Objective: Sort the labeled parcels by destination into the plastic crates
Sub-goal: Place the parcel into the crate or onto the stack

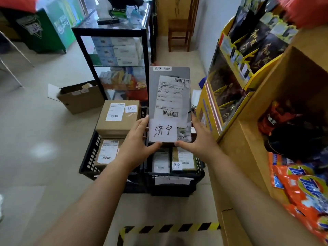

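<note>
I hold a flat grey parcel (169, 96) up over two black plastic crates. It carries a white shipping label and a white slip with handwritten characters. My left hand (137, 139) grips its lower left edge, thumb under the bottom edge. My right hand (197, 139) grips the lower right edge the same way. The left crate (88, 157) holds brown cardboard parcels (118, 118), one stacked on another. The right crate (177, 185) holds labelled parcels (184, 159), one with the same handwritten slip.
A yellow display stand (230, 82) and cardboard shelving (266, 121) with snack bags line the right side. A black glass shelf unit (115, 55) stands behind the crates, an open cardboard box (79, 98) to its left. Yellow-black floor tape (168, 228) lies near me.
</note>
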